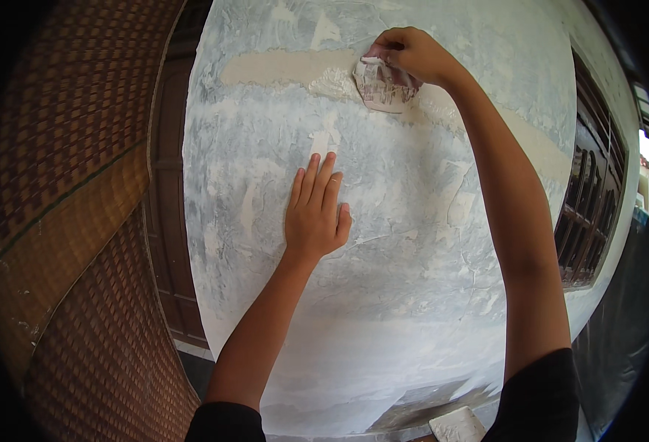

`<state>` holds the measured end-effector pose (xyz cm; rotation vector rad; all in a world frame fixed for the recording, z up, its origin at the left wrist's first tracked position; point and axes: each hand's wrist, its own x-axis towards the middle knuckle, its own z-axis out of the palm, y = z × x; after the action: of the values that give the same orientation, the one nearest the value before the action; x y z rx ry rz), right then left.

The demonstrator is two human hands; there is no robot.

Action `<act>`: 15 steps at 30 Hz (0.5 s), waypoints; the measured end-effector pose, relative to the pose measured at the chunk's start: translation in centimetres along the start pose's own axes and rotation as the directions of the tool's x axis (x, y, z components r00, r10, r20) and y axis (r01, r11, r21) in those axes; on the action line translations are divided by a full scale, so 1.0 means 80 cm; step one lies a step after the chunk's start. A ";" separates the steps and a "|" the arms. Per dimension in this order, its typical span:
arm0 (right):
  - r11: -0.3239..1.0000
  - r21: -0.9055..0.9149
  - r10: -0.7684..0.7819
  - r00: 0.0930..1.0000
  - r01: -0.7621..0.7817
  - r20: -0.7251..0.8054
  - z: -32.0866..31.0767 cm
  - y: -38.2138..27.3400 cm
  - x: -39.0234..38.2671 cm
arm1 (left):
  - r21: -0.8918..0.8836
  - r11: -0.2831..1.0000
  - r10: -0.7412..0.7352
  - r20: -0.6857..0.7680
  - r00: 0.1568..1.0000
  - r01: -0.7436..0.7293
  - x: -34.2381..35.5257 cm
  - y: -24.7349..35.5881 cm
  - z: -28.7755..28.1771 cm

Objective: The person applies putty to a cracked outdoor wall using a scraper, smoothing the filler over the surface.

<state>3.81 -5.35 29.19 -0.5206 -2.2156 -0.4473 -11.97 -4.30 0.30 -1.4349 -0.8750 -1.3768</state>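
Observation:
My right hand point(407, 51) grips a flat scraper point(380, 93), smeared with pale putty, against the upper part of the mottled white-grey wall point(383, 243). The blade sits on a horizontal band of beige putty point(280, 68), partly wet and glossy beside it. Lower and to the left, my left hand point(314, 210) lies palm down on the wall with its fingers stretched out and holds nothing.
Woven mats point(66, 110) hang at the left, beside a brown wooden door point(173, 184). A dark-framed window point(593, 184) is at the right, with dark sheeting point(619, 309) below it. A putty-smeared white object point(453, 427) lies at the bottom.

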 end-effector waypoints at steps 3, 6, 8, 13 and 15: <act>0.999 -0.002 0.031 0.992 -0.032 -0.126 -0.012 0.012 0.008 | -0.003 1.000 0.005 -0.002 1.000 -0.005 0.000 0.001 0.003; 0.999 0.032 0.029 0.984 -0.023 -0.179 -0.018 0.018 0.010 | -0.002 1.000 0.005 -0.001 1.000 -0.005 0.001 0.002 0.002; 0.996 0.090 0.016 0.999 -0.012 -0.040 -0.015 0.012 0.008 | 0.002 1.000 0.004 0.003 1.000 -0.004 0.000 0.001 0.001; 1.000 0.001 -0.006 0.985 0.007 -0.174 -0.012 0.020 0.015 | -0.010 1.000 0.011 -0.002 1.000 -0.011 0.002 0.002 0.004; 0.996 0.052 0.074 0.984 -0.067 -0.160 -0.023 0.020 0.017 | -0.004 1.000 0.007 0.001 1.000 -0.007 0.000 0.000 0.001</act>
<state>4.94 -4.56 31.63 -0.5177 -2.0405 -0.3859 -11.92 -4.20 0.33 -1.4410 -0.8677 -1.3734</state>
